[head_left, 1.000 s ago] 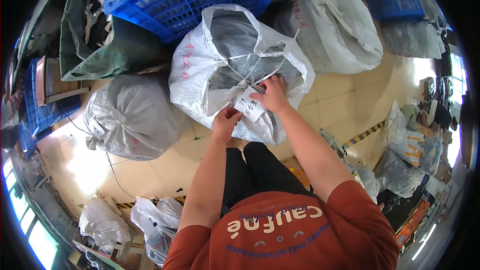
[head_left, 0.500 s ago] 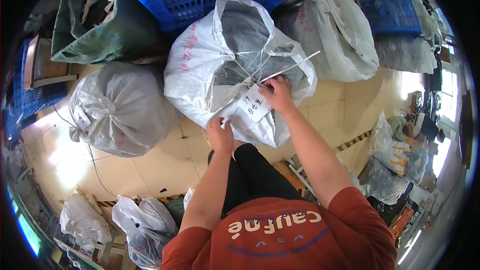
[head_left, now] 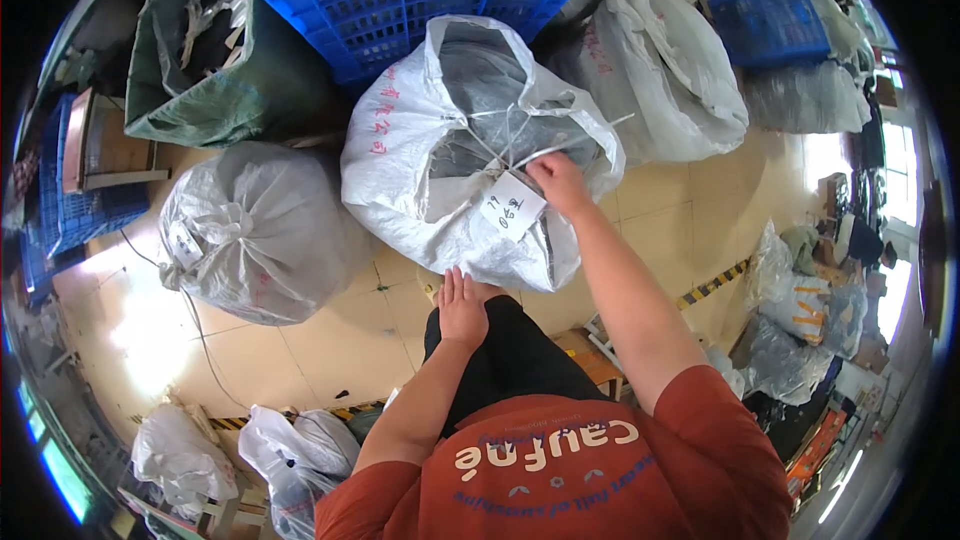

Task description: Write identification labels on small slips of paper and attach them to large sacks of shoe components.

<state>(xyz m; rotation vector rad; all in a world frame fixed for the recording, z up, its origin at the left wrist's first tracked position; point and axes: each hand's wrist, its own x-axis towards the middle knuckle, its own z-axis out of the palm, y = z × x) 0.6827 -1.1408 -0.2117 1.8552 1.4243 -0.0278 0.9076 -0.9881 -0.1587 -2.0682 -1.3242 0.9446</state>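
A large white woven sack (head_left: pixel 385 175) stands in front of me, its mouth partly gathered by white ties (head_left: pixel 508 135) over a grey plastic-wrapped load (head_left: pixel 485 80). A white card tag (head_left: pixel 512 207) with handwriting hangs from the knot. At the knot my right hand (head_left: pixel 560 183) is closed, fingers curled at the white tie whose loose tail sticks out to the right; the fingertips are partly hidden. My left hand (head_left: pixel 463 312) is just below the sack's near edge, fingers stretched out and holding nothing.
A tied grey-white sack (head_left: pixel 265 240) sits to the left, and another white sack (head_left: pixel 675 80) at the right. Behind are a blue plastic crate (head_left: pixel 430 0) and a green bin bag (head_left: pixel 215 105). Striped floor tape (head_left: pixel 715 283) and bagged goods (head_left: pixel 785 365) lie at right.
My left hand has moved off the sack's near edge, down and right, and its fingers have straightened. My right hand stays at the tie. The view has shifted slightly.
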